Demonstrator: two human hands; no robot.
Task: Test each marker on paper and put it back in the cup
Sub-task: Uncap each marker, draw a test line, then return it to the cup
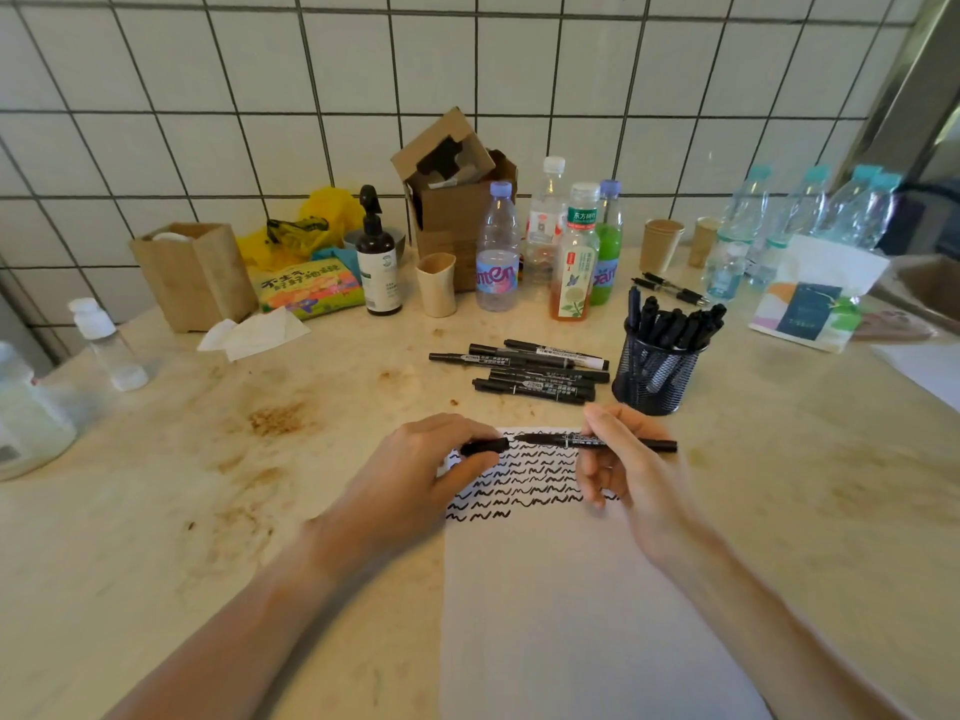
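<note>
Holding marker [597,441] right-handed; cap [485,446] in left.

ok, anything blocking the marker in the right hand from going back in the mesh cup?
Mostly clear. The right hand holds the uncapped marker; the left hand holds its cap. The mesh cup sits just beyond, with nothing between. It is already crowded with markers, so insertion could be tight.

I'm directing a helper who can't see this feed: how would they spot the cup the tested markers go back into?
Start at the white sheet of paper covered in black squiggles. Just beyond its far right corner stands a black wire-mesh cup, right of the loose black markers lying flat. Unlike the paper cups behind, it is see-through mesh, bristling with upright black markers.
</note>
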